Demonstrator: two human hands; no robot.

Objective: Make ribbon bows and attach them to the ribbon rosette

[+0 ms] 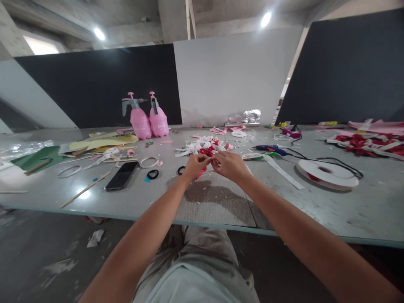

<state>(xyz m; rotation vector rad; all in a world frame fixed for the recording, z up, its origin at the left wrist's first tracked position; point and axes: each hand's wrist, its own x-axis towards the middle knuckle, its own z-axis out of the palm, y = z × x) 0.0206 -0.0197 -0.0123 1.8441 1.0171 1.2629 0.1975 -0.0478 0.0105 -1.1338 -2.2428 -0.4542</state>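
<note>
Both my hands meet over the middle of the table, fingers pinched close together. Between them is red ribbon [202,173], part of it hanging below the fingertips. My left hand [196,165] is closed on the ribbon from the left. From the right, my right hand [229,164] is closed on it too, its fingertips curled inward. Just behind the hands lies a heap of white and red ribbon pieces [202,145]; whether the held ribbon joins it I cannot tell. A black ring [181,170] lies beside my left hand.
Right of my hands are a blue glue gun [273,149] with its cord, a white ribbon strip [284,172] and a ribbon spool [334,176]. To the left lie a phone [122,176], a wooden stick [85,189] and a white ring [148,162]. Two pink spray bottles [141,123] stand behind.
</note>
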